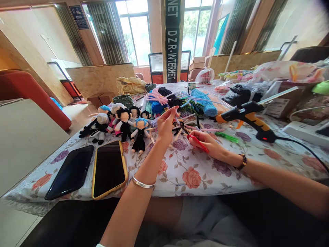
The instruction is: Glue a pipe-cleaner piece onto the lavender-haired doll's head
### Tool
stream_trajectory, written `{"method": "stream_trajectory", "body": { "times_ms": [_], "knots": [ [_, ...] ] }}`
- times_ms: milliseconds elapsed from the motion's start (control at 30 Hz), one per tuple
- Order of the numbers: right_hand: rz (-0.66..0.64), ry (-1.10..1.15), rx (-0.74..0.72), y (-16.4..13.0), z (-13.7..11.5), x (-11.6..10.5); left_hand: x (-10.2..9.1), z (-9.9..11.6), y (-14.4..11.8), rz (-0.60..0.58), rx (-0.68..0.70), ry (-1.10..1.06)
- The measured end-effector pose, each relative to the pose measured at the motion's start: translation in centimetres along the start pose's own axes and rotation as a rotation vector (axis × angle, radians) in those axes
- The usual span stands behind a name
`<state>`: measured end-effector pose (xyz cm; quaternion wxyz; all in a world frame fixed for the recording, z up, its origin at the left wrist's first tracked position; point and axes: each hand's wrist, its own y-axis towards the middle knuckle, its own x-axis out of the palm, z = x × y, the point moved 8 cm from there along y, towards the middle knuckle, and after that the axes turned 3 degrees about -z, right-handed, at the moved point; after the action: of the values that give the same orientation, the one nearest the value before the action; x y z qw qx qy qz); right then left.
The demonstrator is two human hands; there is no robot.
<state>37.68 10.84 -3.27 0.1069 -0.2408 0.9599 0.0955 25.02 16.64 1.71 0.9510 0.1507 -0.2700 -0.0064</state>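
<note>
Head view: the left hand [166,123] is raised with its fingertips pinched together; anything between them is too small to tell. Just beside it, apart, the right hand [208,144] is closed around red-handled scissors [198,143], above the flowered tabletop [156,187]. Small dolls [140,139] cluster left of the hands, with two phones [109,171] nearer the edge. Fuzzy stems [205,103] lie in bundles beyond, and a black-and-orange glue gun [248,118] stands to the right.
</note>
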Motion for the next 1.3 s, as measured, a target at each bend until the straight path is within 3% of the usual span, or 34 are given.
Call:
{"method": "stream_trajectory", "body": {
  "times_ms": [1300],
  "knots": [
    [0.011,-0.113,-0.069,0.0,-0.8,0.1,0.9,1.0,-0.4,-0.091,0.1,0.03]
  ]
}}
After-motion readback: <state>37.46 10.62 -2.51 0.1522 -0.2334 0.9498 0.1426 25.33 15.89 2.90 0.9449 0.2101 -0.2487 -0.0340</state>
